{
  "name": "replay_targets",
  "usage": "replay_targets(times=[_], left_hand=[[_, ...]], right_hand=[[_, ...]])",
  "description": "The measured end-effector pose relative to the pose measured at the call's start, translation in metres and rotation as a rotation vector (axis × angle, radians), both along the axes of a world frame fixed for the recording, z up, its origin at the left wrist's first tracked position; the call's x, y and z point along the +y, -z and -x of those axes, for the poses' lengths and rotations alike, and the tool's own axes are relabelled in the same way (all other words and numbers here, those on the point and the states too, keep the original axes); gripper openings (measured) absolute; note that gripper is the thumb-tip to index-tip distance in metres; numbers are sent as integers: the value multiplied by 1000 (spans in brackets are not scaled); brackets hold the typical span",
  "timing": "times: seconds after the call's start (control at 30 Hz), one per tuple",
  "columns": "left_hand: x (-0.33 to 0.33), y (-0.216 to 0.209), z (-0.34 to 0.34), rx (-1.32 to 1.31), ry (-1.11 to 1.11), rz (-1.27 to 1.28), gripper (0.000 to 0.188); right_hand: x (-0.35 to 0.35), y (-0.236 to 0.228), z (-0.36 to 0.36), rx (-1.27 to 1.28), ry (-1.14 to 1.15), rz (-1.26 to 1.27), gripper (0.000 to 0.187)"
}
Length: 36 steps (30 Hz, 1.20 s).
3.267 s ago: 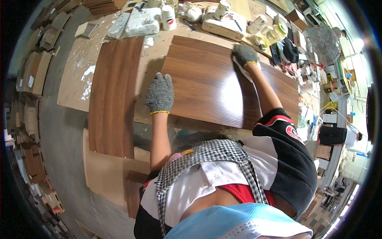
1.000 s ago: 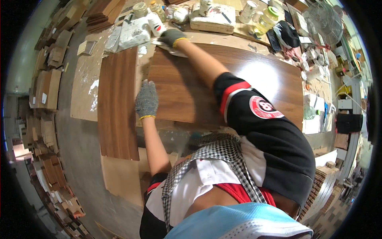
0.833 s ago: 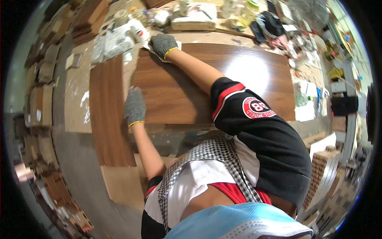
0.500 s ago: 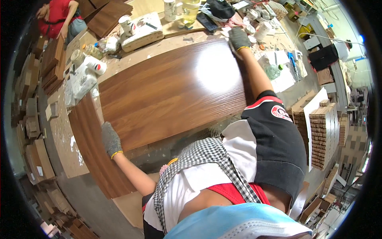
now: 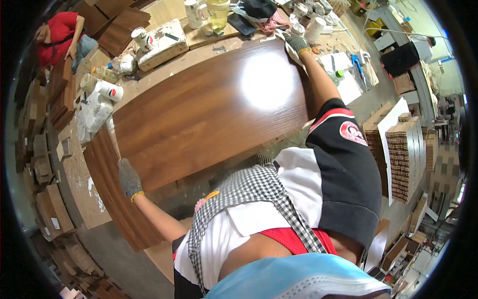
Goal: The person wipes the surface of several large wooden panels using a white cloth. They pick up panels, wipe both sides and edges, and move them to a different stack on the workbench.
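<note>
A large wood-grain panel (image 5: 194, 114), brown and glossy with a bright light reflection, lies flat before me. My left hand (image 5: 130, 180), in a grey knitted glove, is at the panel's near left corner with its fingers stretched out. Underneath there, a second, narrower brown board (image 5: 114, 199) sticks out to the left. My right arm reaches to the far right corner, where my gloved right hand (image 5: 297, 44) is bent around a pale, rag-like piece (image 5: 293, 54) along the panel's edge. Its fingertips are partly hidden.
Paper cups (image 5: 108, 90), a jug of yellowish liquid (image 5: 217, 14) and a stained white block (image 5: 163, 45) line the table's far side. A blue tool (image 5: 357, 67) lies at right. Stacked cardboard (image 5: 402, 157) stands to my right. A person in red (image 5: 59, 35) is at far left.
The view has shifted, so the table things appear farther left. My right hand has moved slightly right along the corner, showing more of the pale piece. My left hand stays at the near left corner.
</note>
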State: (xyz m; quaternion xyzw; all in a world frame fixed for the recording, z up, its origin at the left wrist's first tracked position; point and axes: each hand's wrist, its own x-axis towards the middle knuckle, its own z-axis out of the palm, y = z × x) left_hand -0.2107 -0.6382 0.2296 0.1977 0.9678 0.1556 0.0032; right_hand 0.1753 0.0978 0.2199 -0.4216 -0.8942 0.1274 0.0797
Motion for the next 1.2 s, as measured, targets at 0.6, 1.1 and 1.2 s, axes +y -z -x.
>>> replay_targets(times=[0.6,1.1,1.2], left_hand=[[-27,12,17,71,147,106,53],[-23,19,22,130,190,212,44],[-26,21,22,143,204,205,44]], right_hand=[[-183,-84,-24,38,133,-32,36],[-352,-56,-16,236,-332,-251,39],[-263,-61,-72,-195,-8,-235,38]])
